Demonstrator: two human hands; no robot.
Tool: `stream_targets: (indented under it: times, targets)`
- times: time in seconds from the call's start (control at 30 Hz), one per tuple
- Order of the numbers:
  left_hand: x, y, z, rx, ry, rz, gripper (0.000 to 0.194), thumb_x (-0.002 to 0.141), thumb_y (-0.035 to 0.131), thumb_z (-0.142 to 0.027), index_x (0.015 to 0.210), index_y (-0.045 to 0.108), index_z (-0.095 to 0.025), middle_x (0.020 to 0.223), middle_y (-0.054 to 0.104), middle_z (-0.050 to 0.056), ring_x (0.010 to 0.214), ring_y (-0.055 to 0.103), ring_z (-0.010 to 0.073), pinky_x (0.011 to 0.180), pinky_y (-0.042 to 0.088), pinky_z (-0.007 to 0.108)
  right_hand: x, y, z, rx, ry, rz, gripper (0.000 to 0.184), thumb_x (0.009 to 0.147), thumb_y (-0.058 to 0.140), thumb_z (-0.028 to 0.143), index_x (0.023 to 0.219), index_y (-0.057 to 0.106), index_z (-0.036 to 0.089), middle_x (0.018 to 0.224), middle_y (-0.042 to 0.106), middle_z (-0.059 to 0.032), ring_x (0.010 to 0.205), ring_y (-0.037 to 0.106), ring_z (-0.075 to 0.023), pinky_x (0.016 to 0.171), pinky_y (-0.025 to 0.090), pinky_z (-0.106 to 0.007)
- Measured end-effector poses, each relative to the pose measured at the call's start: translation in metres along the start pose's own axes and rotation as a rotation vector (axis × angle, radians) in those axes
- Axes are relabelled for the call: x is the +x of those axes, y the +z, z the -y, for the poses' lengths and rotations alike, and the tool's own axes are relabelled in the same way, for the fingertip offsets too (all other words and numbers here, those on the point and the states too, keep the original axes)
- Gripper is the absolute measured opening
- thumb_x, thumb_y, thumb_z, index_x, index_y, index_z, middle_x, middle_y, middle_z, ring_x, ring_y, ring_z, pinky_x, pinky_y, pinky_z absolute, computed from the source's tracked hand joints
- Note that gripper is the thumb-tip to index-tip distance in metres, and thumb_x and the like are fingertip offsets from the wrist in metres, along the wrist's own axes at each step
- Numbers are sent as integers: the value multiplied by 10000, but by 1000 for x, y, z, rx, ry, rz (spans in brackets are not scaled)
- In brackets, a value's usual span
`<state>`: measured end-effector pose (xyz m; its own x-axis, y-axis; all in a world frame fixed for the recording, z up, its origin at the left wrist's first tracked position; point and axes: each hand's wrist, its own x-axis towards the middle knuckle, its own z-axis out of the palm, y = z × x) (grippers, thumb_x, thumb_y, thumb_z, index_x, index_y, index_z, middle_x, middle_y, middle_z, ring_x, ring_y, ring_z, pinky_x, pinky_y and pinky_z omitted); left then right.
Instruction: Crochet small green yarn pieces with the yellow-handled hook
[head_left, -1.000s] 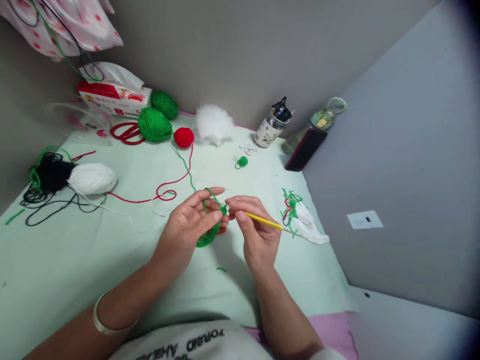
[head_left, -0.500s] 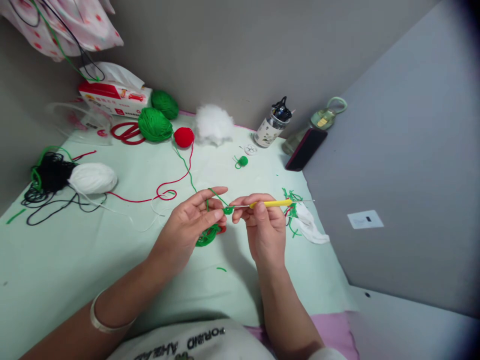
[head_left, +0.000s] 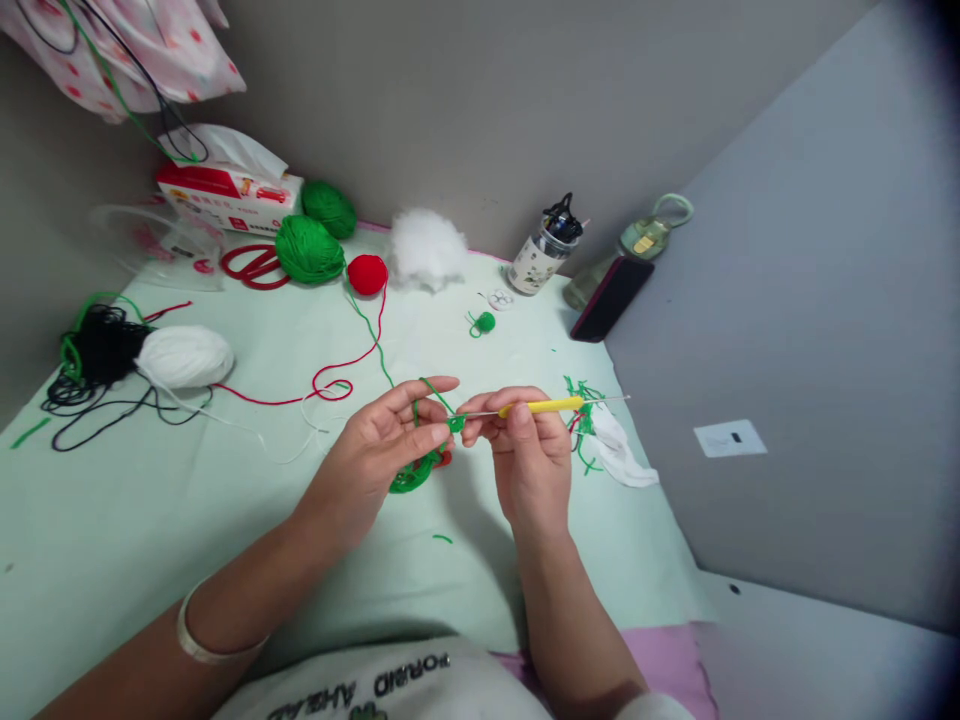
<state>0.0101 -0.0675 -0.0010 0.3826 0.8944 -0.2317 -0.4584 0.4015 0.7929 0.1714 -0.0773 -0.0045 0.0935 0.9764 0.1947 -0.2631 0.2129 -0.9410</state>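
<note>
Though half-hidden (by yarn [head_left: 310, 250]), red scissors [head_left: 259, 267].

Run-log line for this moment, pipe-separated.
left hand: pinches green yarn piece | right hand: holds yellow-handled hook, tip at piece | rest: red yarn ball, white fluff, phone in front of bottle

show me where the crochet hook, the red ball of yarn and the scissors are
Crochet hook [head_left: 546, 406]: head view, on its yellow handle.
Red ball of yarn [head_left: 367, 275]: head view, middle of the ball.
Scissors [head_left: 279, 282]: head view, on a red handle loop.
</note>
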Motion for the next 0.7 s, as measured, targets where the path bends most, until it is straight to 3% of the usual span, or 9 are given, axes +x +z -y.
stream_targets:
  times: [0.27, 0.57, 0.7]
  targets:
    - [-1, 1, -5, -31, 4, -27, 282, 831, 818, -257, 1110, 790, -276, 860, 622, -24, 776, 629, 117, 735, 526, 230, -4, -2, 8, -84, -24, 15, 245, 1045, 555, 415, 948, 657, 215, 906, 790, -45, 677, 737, -160, 660, 621, -327]
    - [0, 3, -4, -30, 2, -47, 255, 822, 812, -252, 1075, 781, -250, 830, 627, -20, 770, 641, 135, 709, 520, 240, -13, -5, 8, -411, -332, 99, 197, 1057, 516, 260, 1072, 712, 268, 1008, 781, -50, 802, 747, -190, 706, 632, -373]
    - [-1, 4, -5, -39, -11, -44, 248, 822, 807, -251, 1068, 773, -243, 817, 636, -20, 774, 648, 138, 701, 518, 234, -13, -3, 5, -441, -362, 67, 197, 1053, 527, 261, 1073, 721, 282, 1000, 793, -42, 805, 747, -197, 688, 628, -371]
